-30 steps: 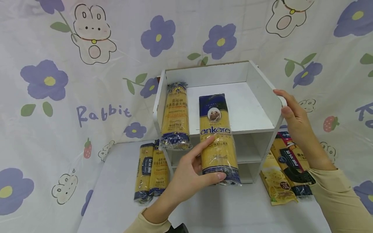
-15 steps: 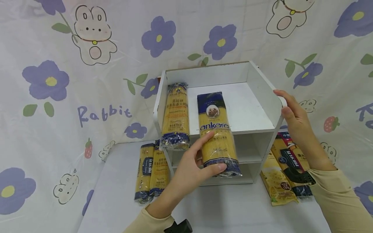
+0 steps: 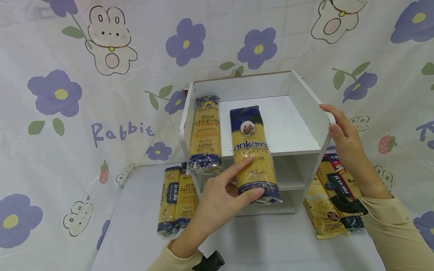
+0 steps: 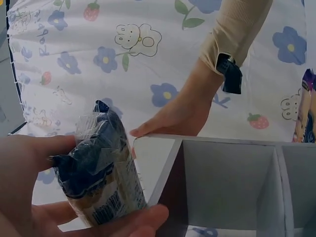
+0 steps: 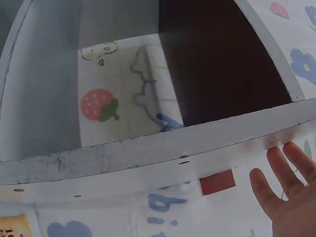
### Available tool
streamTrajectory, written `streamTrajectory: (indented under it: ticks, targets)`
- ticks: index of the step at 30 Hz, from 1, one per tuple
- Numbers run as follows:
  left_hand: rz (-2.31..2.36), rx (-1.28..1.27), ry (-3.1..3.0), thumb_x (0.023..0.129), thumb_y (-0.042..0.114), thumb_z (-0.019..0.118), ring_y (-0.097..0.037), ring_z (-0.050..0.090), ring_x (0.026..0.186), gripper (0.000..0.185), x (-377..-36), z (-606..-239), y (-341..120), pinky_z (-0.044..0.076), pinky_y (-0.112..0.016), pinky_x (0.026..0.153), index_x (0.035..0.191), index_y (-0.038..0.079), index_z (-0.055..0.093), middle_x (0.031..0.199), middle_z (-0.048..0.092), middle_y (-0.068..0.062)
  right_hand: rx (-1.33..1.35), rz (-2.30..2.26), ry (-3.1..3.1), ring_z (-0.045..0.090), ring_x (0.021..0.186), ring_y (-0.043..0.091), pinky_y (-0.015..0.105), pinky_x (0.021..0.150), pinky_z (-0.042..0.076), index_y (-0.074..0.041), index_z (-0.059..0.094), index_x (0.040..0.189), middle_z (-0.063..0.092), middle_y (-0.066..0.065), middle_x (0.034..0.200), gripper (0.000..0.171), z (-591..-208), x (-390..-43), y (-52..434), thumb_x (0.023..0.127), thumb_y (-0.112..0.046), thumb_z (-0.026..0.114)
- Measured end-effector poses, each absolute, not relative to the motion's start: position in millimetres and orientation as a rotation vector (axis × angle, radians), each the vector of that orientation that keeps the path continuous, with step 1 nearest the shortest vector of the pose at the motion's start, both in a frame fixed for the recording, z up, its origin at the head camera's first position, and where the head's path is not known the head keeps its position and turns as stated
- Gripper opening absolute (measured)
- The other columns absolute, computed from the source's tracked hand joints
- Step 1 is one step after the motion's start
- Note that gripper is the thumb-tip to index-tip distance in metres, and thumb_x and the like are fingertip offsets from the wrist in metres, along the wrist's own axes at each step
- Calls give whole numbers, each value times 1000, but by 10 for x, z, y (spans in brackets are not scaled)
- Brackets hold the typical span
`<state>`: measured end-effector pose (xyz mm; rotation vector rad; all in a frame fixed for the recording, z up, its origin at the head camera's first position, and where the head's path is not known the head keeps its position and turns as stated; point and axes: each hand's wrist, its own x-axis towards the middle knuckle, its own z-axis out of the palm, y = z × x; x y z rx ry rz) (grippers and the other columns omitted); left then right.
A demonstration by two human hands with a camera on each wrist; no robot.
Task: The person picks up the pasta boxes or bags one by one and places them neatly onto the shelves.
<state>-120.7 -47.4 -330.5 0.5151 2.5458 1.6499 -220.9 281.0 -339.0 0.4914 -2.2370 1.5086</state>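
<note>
My left hand (image 3: 213,205) grips the lower part of a yellow and blue spaghetti pack (image 3: 251,131) labelled "ankara", thumb in front at its bottom end. The pack slants over the front edge of the white shelf unit's top tier (image 3: 271,113). In the left wrist view the pack's crinkled blue end (image 4: 94,163) sits between thumb and fingers. My right hand (image 3: 350,145) holds the front upper corner of the unit's right side panel; in the right wrist view its fingers (image 5: 281,173) touch the panel's outer face. Another spaghetti pack (image 3: 205,131) lies along the tier's left side.
Two spaghetti packs (image 3: 169,203) stand left of the unit on the white table (image 3: 135,226). More noodle packs, including a yellow one (image 3: 323,214), lean at its right. Lower compartments (image 3: 288,171) open below the top tier. A printed curtain (image 3: 217,45) hangs behind.
The ankara pack has shifted slightly up and back onto the top tier with my left hand, mostly in the first half second. My right hand stays on the side panel.
</note>
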Motion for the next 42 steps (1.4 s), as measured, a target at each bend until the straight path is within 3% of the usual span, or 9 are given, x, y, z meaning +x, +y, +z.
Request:
streamTrajectory:
  ticks: [6,10,14,31,34,38,42]
  targets:
    - [1499,539,2793,85,55,71,-3,61,58,60,-1225,-3270,-451,46,-23,50,140,49,49,81,73,4,492,1505,-2246,37,142,11,54,123,23,-23,37,153,34,-6,160,45,-3400,-2213,2812,108,-23,34]
    - [1426,560,2912,87,56,68,-3,50,49,62,-1249,-3258,-429,37,-21,44,144,41,48,61,61,7,481,1496,-2255,36,144,12,60,122,19,-24,37,153,34,-7,160,45,-3408,-2217,2817,108,-23,34]
    - [1375,562,2956,89,56,66,-4,42,44,68,-1279,-3245,-407,30,-20,42,149,31,44,52,48,7,467,1487,-2261,37,143,12,61,122,20,-25,37,153,34,-7,160,45,-3403,-2213,2816,108,-23,34]
    - [1400,487,2925,91,56,63,-7,38,42,71,-1337,-3232,-352,28,-21,41,151,28,40,53,44,5,462,1472,-2263,42,133,4,38,117,35,-24,37,153,38,-7,157,45,-3397,-2219,2818,108,-23,33]
    - [1356,487,2928,92,57,62,-8,42,44,72,-1330,-3219,-358,31,-21,42,153,28,38,54,50,2,463,1483,-2261,42,134,5,41,118,34,-25,37,153,38,-7,158,45,-3393,-2215,2820,108,-24,33]
    - [1158,456,3054,92,61,57,-8,47,49,76,-1248,-3161,-378,37,-22,47,155,25,34,73,68,-1,448,1508,-2257,42,133,6,40,117,35,-26,38,152,38,-8,157,44,-3384,-2206,2812,108,-27,35]
    - [1112,455,3278,93,56,61,-4,43,48,65,-1114,-3073,-414,35,-20,46,146,21,47,76,68,8,433,1517,-2249,43,131,5,40,117,36,-26,40,152,39,-9,156,44,-3379,-2204,2804,108,-29,37]
